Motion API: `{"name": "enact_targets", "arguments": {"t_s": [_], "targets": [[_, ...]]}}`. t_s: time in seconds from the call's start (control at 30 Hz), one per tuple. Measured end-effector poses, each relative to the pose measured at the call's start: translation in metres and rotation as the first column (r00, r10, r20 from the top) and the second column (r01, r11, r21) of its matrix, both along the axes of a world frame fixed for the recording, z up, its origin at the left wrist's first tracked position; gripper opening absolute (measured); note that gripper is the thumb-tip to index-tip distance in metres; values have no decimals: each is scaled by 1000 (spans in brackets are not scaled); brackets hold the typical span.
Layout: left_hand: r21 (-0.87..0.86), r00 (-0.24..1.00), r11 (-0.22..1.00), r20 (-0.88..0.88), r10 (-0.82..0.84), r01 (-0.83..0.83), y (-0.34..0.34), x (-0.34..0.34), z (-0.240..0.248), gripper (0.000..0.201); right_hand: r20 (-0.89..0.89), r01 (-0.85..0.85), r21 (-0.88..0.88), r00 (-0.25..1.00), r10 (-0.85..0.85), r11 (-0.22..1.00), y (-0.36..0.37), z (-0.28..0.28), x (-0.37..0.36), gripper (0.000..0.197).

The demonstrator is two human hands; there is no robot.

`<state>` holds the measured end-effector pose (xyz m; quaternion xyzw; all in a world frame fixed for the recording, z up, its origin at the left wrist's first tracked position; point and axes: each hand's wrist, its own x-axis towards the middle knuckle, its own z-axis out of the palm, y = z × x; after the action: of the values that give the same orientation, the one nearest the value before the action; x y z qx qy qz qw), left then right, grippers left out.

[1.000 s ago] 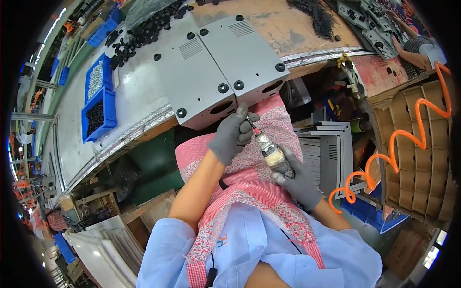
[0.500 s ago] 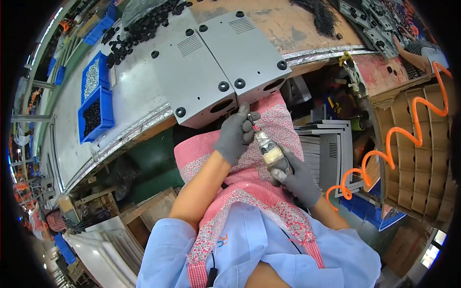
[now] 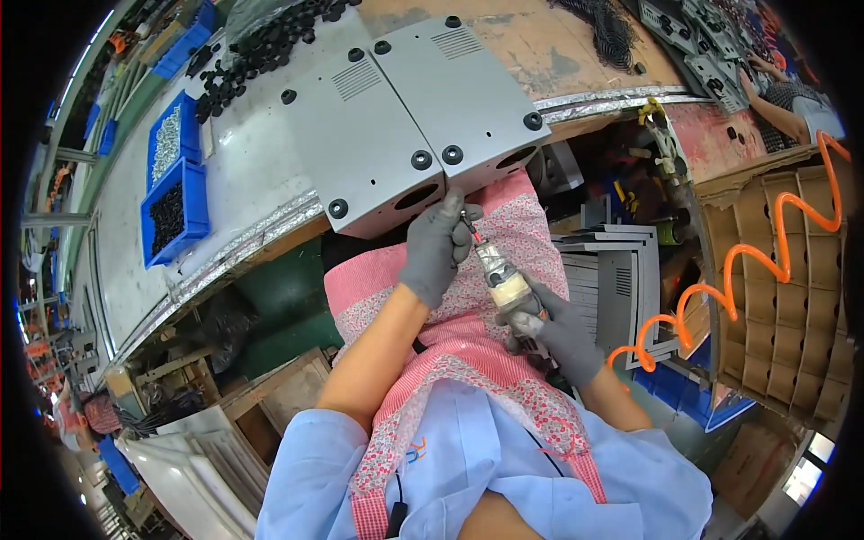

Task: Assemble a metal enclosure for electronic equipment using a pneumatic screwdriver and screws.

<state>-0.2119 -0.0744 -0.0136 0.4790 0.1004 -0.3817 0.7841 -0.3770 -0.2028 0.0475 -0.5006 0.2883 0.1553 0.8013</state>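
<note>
In my right hand [image 3: 556,331], gloved in grey, is a power screwdriver [image 3: 506,283] wrapped in pale tape, its tip pointing up and left. My gloved left hand [image 3: 436,247] is closed right at the screwdriver's tip, thumb against fingers; whatever small piece it pinches is hidden. Just beyond the hands, two grey metal housings, a left one [image 3: 360,135] and a right one [image 3: 468,85], lie side by side at the bench edge. Black round feet sit at their corners, and both front faces have oval openings.
Blue bins of silver screws [image 3: 171,144] and black screws [image 3: 171,220] stand at left. Loose black feet [image 3: 261,63] are heaped behind. An orange coiled hose [image 3: 747,256] hangs at right before a divided cardboard box [image 3: 783,315]. A co-worker's arm [image 3: 776,115] reaches in, far right.
My left hand and the screwdriver's tip have shifted very slightly left. My right hand has turned a little around the screwdriver. The housings stay in place.
</note>
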Motion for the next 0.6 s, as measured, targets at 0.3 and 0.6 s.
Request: {"name": "enact_targets", "arguments": {"t_s": [0.3, 0.6], "targets": [[-77, 994, 993, 63, -86, 91, -1, 2, -10, 51, 41, 27, -77, 999, -24, 997, 4, -16, 5, 71], [57, 969, 992, -217, 119, -109, 13, 5, -60, 36, 84, 3, -375, 996, 31, 927, 4, -25, 33, 71]]}}
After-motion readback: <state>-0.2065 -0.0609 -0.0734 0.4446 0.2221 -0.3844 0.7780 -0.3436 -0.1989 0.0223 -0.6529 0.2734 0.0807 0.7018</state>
